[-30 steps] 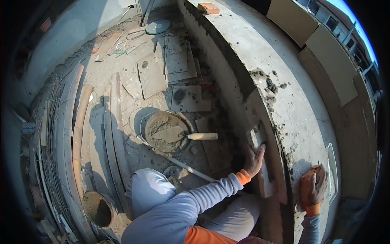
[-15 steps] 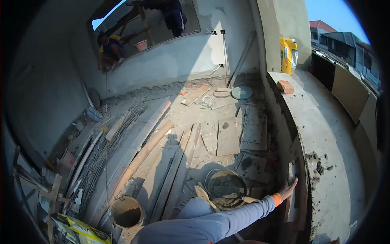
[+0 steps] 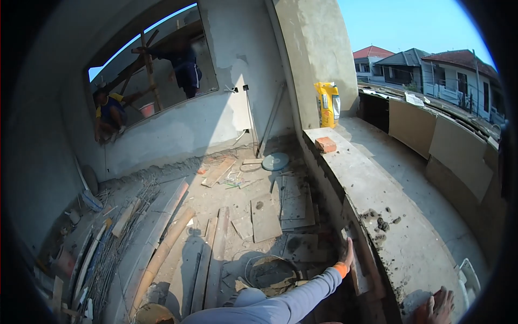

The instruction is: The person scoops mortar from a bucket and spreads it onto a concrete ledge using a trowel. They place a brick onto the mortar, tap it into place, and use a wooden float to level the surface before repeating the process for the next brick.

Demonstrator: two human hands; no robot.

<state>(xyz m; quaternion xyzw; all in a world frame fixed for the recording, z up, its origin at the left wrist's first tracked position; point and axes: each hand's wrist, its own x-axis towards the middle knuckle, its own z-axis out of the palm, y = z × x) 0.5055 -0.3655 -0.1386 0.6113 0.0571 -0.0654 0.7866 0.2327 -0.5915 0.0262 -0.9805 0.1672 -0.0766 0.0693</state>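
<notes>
My left hand [image 3: 348,255], in a grey sleeve with an orange cuff, reaches across to the low wall on my right. Its fingers are stretched out against a long wooden board [image 3: 360,278] standing along the wall's inner side; the palm is hidden. My right hand [image 3: 436,306] lies on top of the low wall [image 3: 402,237] at the bottom right, its fingers spread and partly cut by the dark image edge. Wet mortar lumps [image 3: 382,223] dot the wall top ahead of it. Below my left arm is a round bucket [image 3: 272,270] with mortar around it.
A brick [image 3: 325,144] and a yellow bag [image 3: 327,104] stand farther along the wall. Planks [image 3: 216,259], a bamboo pole [image 3: 162,264], thin rods [image 3: 116,248] and tiles [image 3: 265,217] cover the floor. Two people [image 3: 110,113] are at the wall opening.
My view has turned right and risen, so more houses and sky show. My right hand has come into view on the wall top. My left hand stays at the board.
</notes>
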